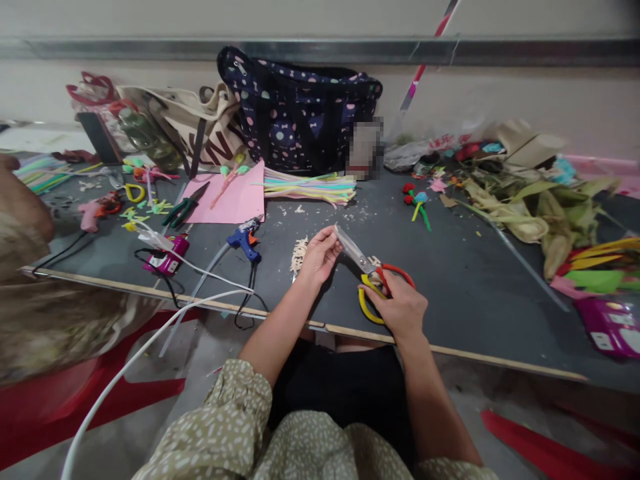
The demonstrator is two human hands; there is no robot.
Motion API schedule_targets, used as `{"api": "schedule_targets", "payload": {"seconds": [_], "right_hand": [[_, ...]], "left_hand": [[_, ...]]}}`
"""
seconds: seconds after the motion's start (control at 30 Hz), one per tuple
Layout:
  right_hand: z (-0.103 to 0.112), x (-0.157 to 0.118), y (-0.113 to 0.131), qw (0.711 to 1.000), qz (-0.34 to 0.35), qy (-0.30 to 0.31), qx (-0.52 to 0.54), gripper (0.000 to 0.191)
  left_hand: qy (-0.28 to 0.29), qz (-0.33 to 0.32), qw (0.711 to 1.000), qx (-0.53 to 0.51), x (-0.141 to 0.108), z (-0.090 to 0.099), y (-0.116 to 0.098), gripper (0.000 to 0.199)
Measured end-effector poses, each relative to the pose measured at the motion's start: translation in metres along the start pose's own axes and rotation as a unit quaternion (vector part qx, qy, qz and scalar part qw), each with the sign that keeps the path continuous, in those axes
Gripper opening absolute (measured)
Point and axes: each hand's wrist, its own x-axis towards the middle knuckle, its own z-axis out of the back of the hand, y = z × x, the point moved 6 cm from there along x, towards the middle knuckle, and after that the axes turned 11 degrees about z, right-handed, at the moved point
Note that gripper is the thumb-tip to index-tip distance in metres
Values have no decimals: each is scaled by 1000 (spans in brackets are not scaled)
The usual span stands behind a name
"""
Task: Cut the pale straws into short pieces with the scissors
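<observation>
My right hand [400, 307] grips a pair of scissors [353, 251] with one red and one yellow handle loop. Their blades point up and left, close together, over the dark table. At the blade tips my left hand [323, 255] is closed in a pinch; whatever it holds is too small to make out. Partly behind my left wrist lies a small pile of pale beige bits [299, 256]. A few similar pale pieces [374, 261] show beside the scissors' pivot.
Left of my hands lie a blue glue gun [243, 240], dark-handled pliers [184, 205] and a purple power strip [167, 255]. A pipe-cleaner bundle [310, 187] lies before a dotted bag [300, 113]. Dry husks [530, 207] cover the right. A person's arm [23, 200] is at far left.
</observation>
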Motion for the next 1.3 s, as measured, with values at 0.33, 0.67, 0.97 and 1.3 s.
{"api": "schedule_targets", "payload": {"seconds": [0.33, 0.67, 0.97, 1.3], "right_hand": [[-3, -1, -2, 1000, -8, 16, -1, 42], [1, 0, 1, 999, 11, 9, -35, 45], [-2, -2, -5, 999, -43, 7, -12, 48], [4, 0, -23, 980, -196, -13, 20, 60]], "left_hand": [[-5, 7, 1000, -6, -1, -2, 1, 19], [-8, 9, 1000, -1, 0, 1, 1, 20], [-23, 15, 999, 27, -2, -1, 1, 21], [-127, -238, 933, 238, -19, -5, -35, 7]]}}
